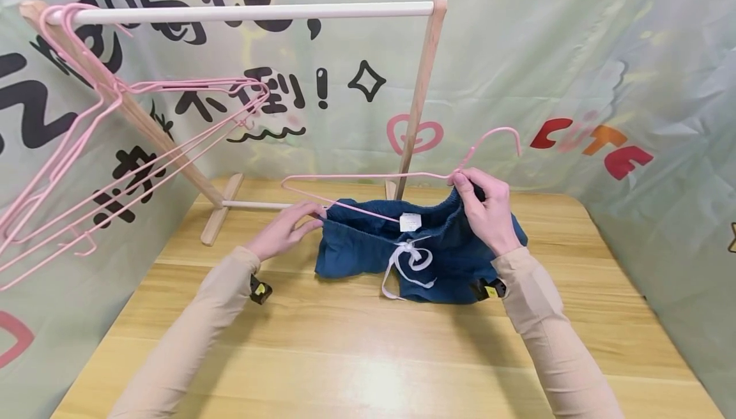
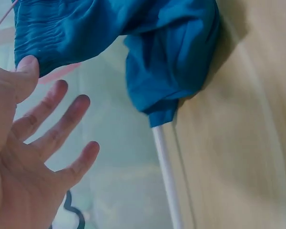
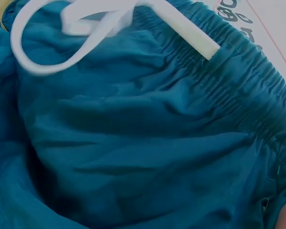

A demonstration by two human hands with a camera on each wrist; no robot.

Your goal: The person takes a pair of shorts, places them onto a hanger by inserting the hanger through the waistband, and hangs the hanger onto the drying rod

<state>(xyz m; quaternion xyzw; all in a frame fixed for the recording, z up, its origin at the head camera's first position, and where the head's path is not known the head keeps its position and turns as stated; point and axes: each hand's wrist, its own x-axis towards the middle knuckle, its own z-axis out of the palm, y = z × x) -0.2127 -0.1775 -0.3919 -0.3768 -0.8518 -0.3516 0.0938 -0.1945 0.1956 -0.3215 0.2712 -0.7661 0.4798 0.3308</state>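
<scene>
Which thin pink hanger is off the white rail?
The thin pink hanger pinched by the right hand, partly inside the blue drawstring shorts; the other pink hangers hang from the white rail.

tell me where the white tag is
In the head view, the white tag is inside the blue shorts, just above the drawstring and left of the right hand.

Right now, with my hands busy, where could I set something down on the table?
The table has bare room nearest you, between the left sleeve and right sleeve in front of the shorts; also between the right sleeve and the right cloth wall. The back middle is crowded with shorts, hanger, left hand, right hand and rack foot.
</scene>
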